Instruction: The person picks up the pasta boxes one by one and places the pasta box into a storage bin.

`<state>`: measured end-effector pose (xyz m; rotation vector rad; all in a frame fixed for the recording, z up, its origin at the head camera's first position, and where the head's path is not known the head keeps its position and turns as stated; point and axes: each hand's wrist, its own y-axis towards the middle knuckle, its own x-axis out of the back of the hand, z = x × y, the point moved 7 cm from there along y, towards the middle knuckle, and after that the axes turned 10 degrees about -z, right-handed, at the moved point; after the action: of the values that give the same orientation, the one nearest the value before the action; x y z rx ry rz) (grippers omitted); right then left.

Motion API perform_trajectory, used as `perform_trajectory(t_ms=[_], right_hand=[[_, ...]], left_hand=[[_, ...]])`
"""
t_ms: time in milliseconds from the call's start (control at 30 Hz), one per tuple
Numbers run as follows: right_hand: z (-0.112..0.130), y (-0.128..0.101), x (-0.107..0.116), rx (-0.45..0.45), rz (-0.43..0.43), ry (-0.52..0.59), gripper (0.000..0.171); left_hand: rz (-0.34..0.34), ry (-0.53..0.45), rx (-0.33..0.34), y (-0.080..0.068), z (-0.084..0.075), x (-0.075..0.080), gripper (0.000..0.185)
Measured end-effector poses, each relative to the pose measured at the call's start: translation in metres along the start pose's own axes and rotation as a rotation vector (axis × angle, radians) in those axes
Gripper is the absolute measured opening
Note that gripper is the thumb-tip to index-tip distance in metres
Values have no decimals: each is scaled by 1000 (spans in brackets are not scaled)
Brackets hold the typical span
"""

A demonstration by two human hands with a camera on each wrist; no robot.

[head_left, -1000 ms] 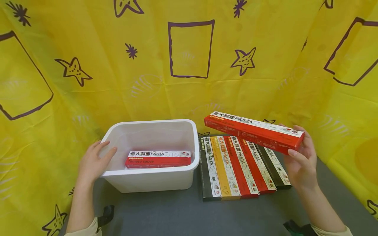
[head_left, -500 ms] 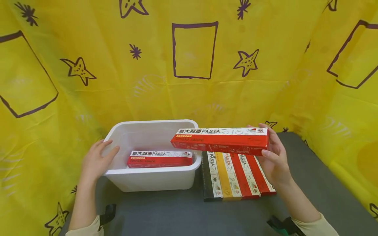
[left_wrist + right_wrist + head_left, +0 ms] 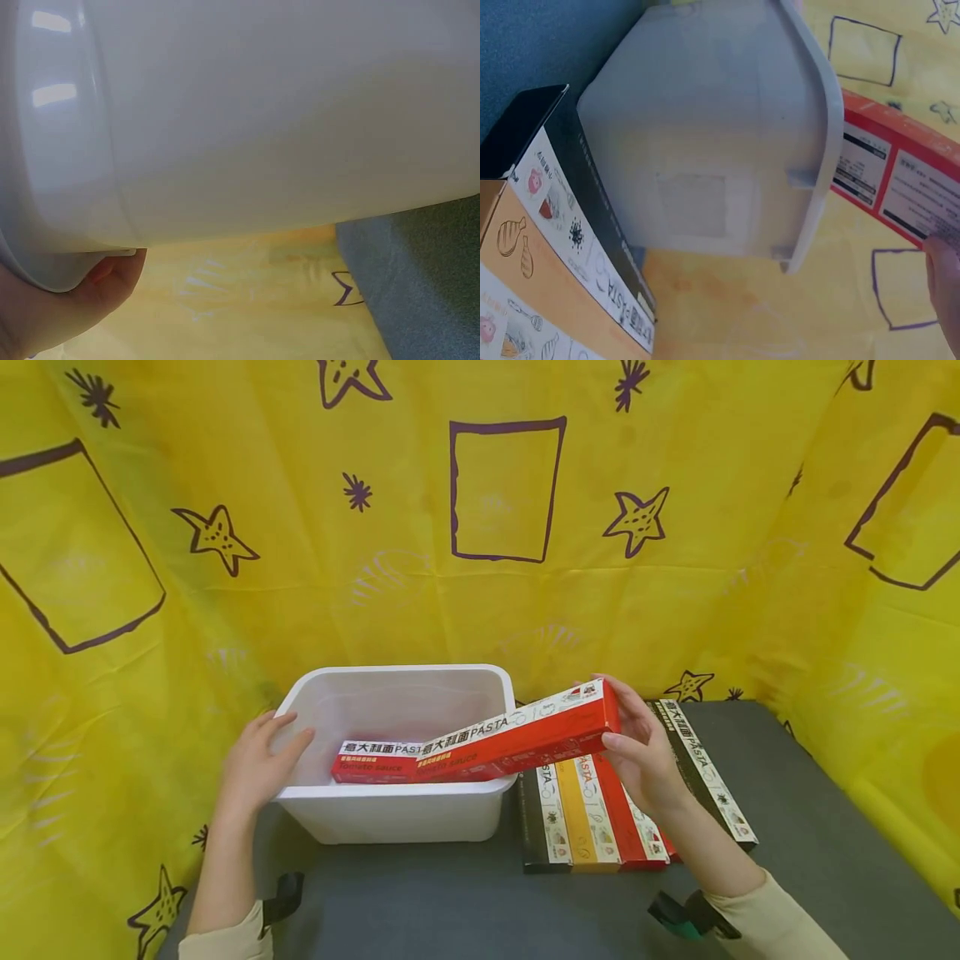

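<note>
My right hand [image 3: 643,747] grips the right end of a red pasta box [image 3: 525,731], labelled tomato sauce. The box slants down to the left over the right rim of a white plastic bin [image 3: 405,814]; its left end is inside. In the right wrist view, the red box [image 3: 900,172] shows beyond the bin's edge. Another red pasta box [image 3: 367,767] lies in the bin, partly covered by the held one. My left hand [image 3: 258,764] holds the bin's left rim; in the left wrist view its fingers [image 3: 112,285] curl under the lip.
Right of the bin lie a black pasta box [image 3: 534,827], a yellow one [image 3: 581,827] and red ones [image 3: 633,827], side by side on the grey table [image 3: 450,902]. Another black box [image 3: 705,777] lies farther right. A yellow patterned cloth [image 3: 375,610] hangs behind.
My right hand has carried the red box leftward from above the row to the bin, and its left end has tilted down inside. My left hand stays at the bin's rim.
</note>
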<state>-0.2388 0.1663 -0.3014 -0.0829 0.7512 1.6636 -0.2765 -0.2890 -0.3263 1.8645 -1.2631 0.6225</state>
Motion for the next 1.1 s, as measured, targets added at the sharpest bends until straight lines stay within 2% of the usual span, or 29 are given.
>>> perform_trajectory(t_ms=[233, 500, 700, 933, 1100], right_hand=[[-27, 14, -8, -123, -12, -68, 61], [-52, 22, -21, -222, 50, -221, 60], [-60, 24, -30, -225, 117, -421, 66], [-57, 28, -31, -179, 106, -434, 67], [-60, 31, -32, -183, 108, -467, 65]], left_hand=[[-8, 5, -2, 0, 1, 1, 67], [-7, 7, -1, -2, -2, 2, 67], [-3, 0, 1, -2, -3, 0, 67], [3, -3, 18, -2, -2, 0, 68], [15, -1, 25, -1, -2, 0, 69]])
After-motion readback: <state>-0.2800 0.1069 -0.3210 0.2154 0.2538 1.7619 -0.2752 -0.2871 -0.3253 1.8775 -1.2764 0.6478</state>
